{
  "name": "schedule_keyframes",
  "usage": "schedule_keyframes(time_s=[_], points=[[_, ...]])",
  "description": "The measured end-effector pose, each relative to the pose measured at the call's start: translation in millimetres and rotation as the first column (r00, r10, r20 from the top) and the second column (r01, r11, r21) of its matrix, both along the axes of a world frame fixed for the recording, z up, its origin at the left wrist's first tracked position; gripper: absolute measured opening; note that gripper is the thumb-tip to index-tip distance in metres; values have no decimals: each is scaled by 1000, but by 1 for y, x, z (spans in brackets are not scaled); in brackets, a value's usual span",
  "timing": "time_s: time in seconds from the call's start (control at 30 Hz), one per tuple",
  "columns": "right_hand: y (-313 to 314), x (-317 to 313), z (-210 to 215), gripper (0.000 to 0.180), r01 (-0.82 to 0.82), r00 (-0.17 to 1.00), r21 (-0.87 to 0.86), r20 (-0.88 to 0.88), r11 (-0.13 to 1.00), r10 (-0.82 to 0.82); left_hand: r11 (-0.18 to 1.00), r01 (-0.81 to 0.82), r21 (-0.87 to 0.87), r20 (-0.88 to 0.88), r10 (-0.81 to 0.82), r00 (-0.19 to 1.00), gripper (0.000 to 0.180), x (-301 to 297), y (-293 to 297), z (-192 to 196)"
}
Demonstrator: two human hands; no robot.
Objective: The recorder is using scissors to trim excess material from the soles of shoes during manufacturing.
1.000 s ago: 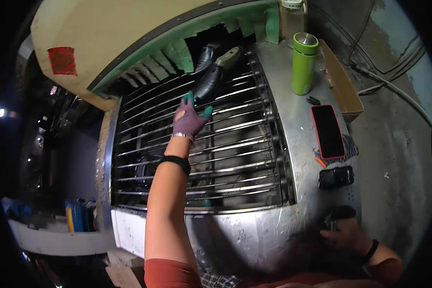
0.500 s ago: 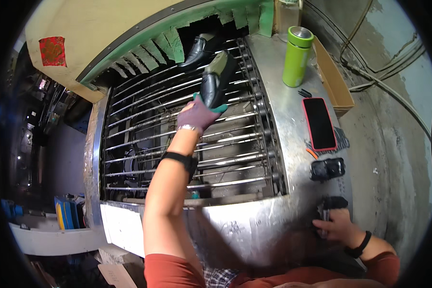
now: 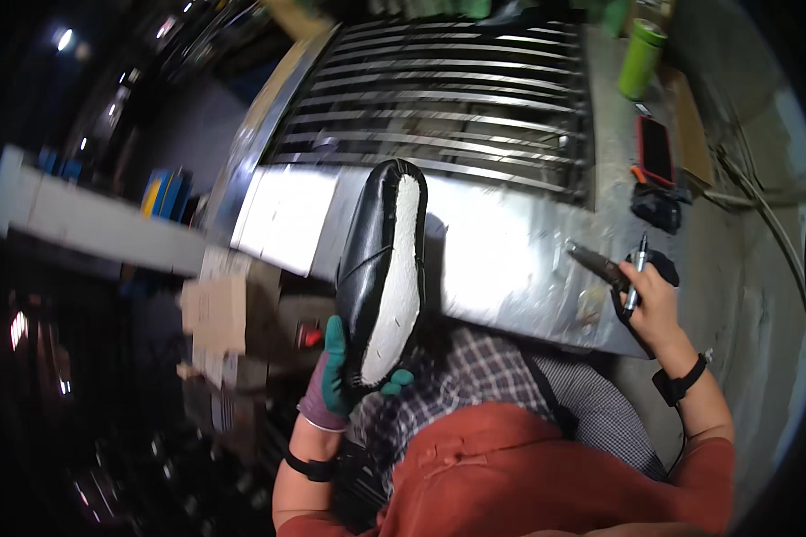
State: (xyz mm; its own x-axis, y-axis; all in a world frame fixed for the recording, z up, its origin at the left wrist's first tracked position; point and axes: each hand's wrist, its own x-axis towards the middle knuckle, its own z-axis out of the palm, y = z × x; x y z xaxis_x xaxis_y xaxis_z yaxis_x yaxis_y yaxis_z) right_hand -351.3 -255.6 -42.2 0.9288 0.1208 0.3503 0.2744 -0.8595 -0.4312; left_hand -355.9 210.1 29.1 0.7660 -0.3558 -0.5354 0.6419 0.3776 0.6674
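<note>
Above the lap, the gloved left hand (image 3: 331,389) grips one black leather shoe (image 3: 383,268) by its heel, pale rough sole up. The bare right hand (image 3: 651,300) is closed on one slim pen (image 3: 636,273) and a dark tool (image 3: 597,262), resting on the dull metal bench (image 3: 510,242) below the steel bars (image 3: 448,98).

A metal bench (image 3: 510,242) carries a green bottle (image 3: 641,59), red phone (image 3: 657,149).

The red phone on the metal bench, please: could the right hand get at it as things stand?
Probably not at once: the right hand already holds a pen and a dark tool. The red phone lies uncovered farther along the bench, beyond a small black object.
</note>
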Motion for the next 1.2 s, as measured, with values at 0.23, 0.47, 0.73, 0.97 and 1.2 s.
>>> schedule_keyframes(time_s=[0.23,0.47,0.73,0.97,1.2], points=[[140,-34,32,43,-298,713,713,-276,635,645,879,-380,-287,-246,316,916,106,-163,26,-72],[255,-72,-9,51,575,-32,792,-229,206,973,861,-454,-230,-247,399,883,85,-205,21,-123],[284,-83,-16,49,594,-79,758,-276,268,958,756,-430,-493,-255,347,902,77,-215,31,-149],[290,-82,-27,48,581,-75,759,-309,293,948,745,-492,-450,-258,419,871,78,-209,29,-142],[287,-85,-20,47,538,-82,779,-333,323,939,676,-504,-538,-297,407,864,85,-214,32,-155]])
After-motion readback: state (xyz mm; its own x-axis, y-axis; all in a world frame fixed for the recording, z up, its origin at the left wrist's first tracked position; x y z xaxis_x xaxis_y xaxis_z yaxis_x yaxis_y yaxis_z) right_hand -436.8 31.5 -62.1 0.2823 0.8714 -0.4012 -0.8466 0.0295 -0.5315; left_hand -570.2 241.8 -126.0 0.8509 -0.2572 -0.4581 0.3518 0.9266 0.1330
